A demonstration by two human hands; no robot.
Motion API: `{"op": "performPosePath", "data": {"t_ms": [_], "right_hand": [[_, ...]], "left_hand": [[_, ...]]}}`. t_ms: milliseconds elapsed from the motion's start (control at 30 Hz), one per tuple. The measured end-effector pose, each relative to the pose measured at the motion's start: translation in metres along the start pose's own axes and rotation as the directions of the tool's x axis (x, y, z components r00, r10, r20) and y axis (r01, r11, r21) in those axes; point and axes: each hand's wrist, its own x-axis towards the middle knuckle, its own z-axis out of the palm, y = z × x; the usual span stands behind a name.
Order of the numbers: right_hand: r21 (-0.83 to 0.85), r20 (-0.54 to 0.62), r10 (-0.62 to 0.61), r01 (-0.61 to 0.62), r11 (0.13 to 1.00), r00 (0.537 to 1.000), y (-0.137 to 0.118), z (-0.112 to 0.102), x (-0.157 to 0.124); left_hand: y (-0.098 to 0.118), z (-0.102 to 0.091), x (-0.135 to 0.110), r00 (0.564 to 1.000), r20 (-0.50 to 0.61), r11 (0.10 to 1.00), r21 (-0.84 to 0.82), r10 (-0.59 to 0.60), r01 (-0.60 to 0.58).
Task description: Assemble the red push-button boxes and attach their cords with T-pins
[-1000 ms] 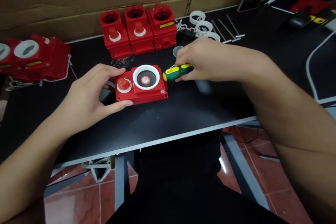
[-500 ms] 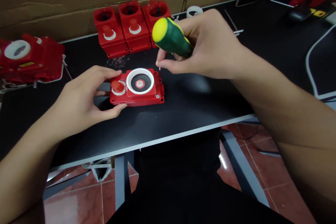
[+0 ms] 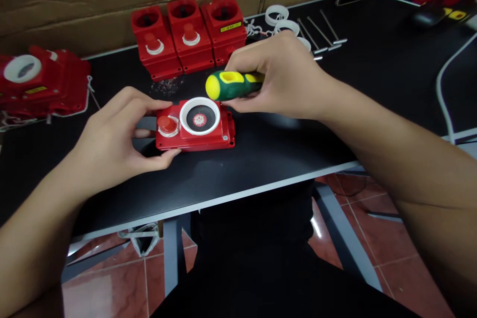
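A red box (image 3: 194, 145) with a white ring, a black disc and an orange-red knob lies flat on the black table. My left hand (image 3: 115, 134) grips its left end, thumb on the near side and fingers on the far side. In my right hand (image 3: 283, 77) is a green and yellow screwdriver (image 3: 234, 84), its handle lying sideways in the palm. The thumb and fingertips of that hand are close to the box's far right corner. A silver screw (image 3: 225, 137) shows at the near right corner. The screwdriver's shaft is hidden.
Several red housings (image 3: 194, 49) stand in a row at the back. More red boxes (image 3: 48, 82) with cords sit at the left. White rings (image 3: 276, 14) and thin metal pins (image 3: 320, 32) lie behind my right hand. The table's pale edge (image 3: 223, 196) runs nearest to me.
My right hand has lowered towards the box's far right corner, and the screwdriver handle has tipped to nearly level. My left hand keeps its hold on the box.
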Motion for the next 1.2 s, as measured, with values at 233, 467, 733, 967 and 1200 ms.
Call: {"op": "performPosePath", "data": {"t_ms": [233,467,733,967,1200], "right_hand": [[0.018,0.001,0.012,-0.012,1.0,1.0,-0.001,-0.001,0.0],[0.006,-0.02,-0.035,0.035,0.999,0.999,0.001,-0.001,0.0],[0.011,-0.083,-0.195,0.196,0.981,0.977,0.011,0.004,0.0],[0.039,-0.123,-0.223,0.229,0.973,0.967,0.014,0.004,0.002],[0.065,-0.128,-0.268,0.278,0.958,0.955,0.013,0.006,0.0]], "left_hand": [[-0.001,0.001,0.0,1.0,0.011,1.0,-0.008,0.009,-0.009],[-0.004,-0.003,0.0,0.999,0.034,1.0,-0.002,0.011,-0.011],[-0.007,-0.002,-0.001,0.999,0.036,1.0,-0.002,0.013,-0.013],[-0.008,-0.001,0.001,0.997,0.025,0.997,0.011,0.076,-0.076],[-0.009,0.0,-0.001,0.994,0.034,0.995,0.022,0.101,-0.102]]}}
